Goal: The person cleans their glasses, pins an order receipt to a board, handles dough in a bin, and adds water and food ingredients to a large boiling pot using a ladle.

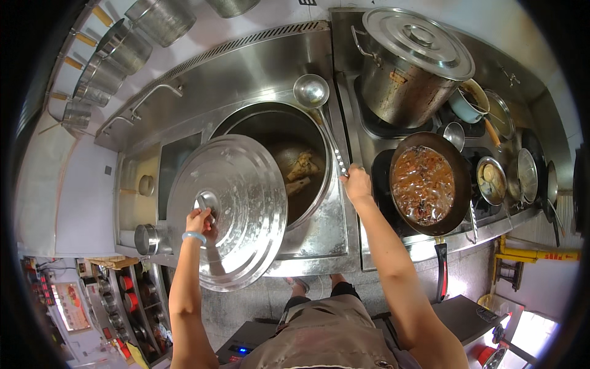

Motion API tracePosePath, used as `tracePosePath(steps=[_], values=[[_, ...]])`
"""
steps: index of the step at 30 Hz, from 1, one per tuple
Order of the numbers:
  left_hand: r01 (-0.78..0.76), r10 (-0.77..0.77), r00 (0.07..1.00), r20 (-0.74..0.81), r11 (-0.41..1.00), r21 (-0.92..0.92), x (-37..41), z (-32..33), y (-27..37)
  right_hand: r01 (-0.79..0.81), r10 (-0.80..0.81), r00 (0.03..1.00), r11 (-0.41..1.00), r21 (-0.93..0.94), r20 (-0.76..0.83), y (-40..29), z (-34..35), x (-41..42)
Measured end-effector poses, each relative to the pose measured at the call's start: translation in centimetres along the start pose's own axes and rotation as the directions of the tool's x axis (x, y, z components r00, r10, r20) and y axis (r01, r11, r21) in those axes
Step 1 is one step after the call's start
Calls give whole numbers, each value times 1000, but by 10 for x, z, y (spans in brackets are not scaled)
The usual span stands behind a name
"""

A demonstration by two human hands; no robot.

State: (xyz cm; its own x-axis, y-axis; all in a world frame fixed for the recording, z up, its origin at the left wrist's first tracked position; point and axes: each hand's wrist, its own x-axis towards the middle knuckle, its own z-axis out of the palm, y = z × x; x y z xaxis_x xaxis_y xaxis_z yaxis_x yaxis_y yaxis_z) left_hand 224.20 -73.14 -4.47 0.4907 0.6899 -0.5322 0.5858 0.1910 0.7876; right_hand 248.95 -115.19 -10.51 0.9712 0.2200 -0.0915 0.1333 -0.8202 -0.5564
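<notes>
My left hand (199, 220) grips the handle of a large round metal lid (249, 193), which covers the left part of a big built-in pot (322, 193). Through the uncovered part, pieces of what looks like meat or bones (303, 167) show in dark liquid. My right hand (357, 184) holds the handle end of a long metal ladle (311, 91); its bowl rests at the back right rim of the pot. To the right of that hand, a frying pan (462, 184) with chunky reddish-brown food in bubbling liquid stands on the stove.
A tall lidded stockpot (401, 99) stands at the back right, beside a light-blue saucepan (468, 105). Farther right are a metal bowl (491, 181) and several pans. The frying pan's handle (441, 272) juts over the front edge. Several strainers (124, 48) hang at the upper left, near a tap (159, 94).
</notes>
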Motion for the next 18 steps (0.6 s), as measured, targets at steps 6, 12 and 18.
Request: tracePosePath(steps=[6,12,18], values=[[-7,8,999,32,1000,-8,-30,-29,-39,9,-3,996,998,57,-91,-3,-1,-5],[-14,14,1000,25,1000,14,-39,-33,-64,-7,21,990,995,98,-137,-12,-4,-16],[-56,58,998,30,997,-49,-44,-16,-82,29,1,985,985,170,-172,-27,-4,-30]])
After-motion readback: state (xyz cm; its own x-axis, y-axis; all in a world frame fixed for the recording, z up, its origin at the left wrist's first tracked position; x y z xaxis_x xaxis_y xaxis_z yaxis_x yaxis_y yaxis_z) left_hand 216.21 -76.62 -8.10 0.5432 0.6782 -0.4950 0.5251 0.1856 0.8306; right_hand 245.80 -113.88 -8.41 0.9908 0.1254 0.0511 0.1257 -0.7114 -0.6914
